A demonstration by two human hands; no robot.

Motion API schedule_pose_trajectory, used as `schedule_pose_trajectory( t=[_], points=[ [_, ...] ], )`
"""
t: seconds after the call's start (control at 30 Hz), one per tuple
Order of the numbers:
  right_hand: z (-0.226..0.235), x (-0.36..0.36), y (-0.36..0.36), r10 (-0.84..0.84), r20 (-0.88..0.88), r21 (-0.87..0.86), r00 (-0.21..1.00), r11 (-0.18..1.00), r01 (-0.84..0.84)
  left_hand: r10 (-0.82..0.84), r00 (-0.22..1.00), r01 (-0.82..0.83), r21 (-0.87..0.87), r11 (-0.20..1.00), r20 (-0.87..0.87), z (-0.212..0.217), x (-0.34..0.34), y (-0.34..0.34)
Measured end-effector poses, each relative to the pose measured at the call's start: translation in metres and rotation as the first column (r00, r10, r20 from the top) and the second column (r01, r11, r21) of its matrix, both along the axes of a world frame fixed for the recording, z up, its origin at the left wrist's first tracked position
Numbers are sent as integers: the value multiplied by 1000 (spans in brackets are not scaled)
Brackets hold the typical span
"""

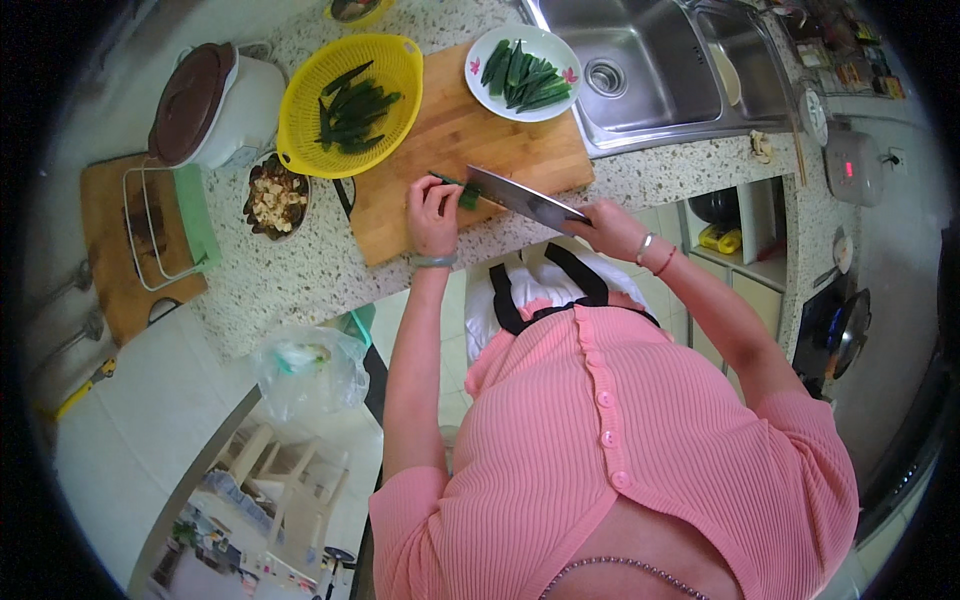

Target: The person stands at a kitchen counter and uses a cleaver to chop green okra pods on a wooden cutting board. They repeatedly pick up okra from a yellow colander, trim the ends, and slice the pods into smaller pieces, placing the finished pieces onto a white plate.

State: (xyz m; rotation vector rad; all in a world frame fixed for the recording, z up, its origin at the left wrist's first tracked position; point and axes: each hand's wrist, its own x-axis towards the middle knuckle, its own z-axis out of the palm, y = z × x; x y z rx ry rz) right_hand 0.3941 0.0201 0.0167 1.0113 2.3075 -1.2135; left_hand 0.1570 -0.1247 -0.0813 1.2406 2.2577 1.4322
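My right hand (610, 230) is wrapped round the handle of a cleaver (525, 198), whose blade reaches left across the wooden cutting board (400, 215). Beside the blade tip, my left hand (433, 215) pinches an okra pod (440, 178) against the board; my fingers partly cover it. A bit of cut okra (468, 197) shows between those fingers and the blade. On the board's far right corner rests a white plate (480, 92) bearing several green okra pieces (525, 75). A yellow colander (405, 65) with several whole okra pods (350, 115) sits at the board's left.
Left of the colander stand a bowl of pale chopped pieces (275, 200) and a white pot with a brown lid (190, 105). Another board (110, 240) leans by a wire rack (150, 230). A steel sink (640, 70) lies far right; a plastic bag (315, 365) hangs near left.
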Motion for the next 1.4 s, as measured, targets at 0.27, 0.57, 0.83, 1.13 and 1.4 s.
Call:
schedule_pose_trajectory(
  t=[0.27, 0.57, 0.83, 1.13, 1.4],
  points=[
    [9, 36, -1, -277, -61, -162, 959, 951, 264, -510, 782, 354, -418, 837, -358, 58, -22, 9],
    [3, 52, -4, -383, -141, -106, 913, 923, 371, -455, 875, 322, -506, 800, -163, 34, -35, 35],
    [5, 68, -8, -501, -147, -163, 853, 863, 478, -299, 942, 234, -345, 909, -150, 44, -33, 149],
    [5, 81, -6, -528, -130, -150, 839, 847, 509, -311, 942, 199, -535, 821, -128, 46, -46, 239],
    [-6, 91, -5, -570, -103, -211, 815, 814, 542, -339, 926, 288, -271, 919, -168, 32, -52, 203]
  ],
)
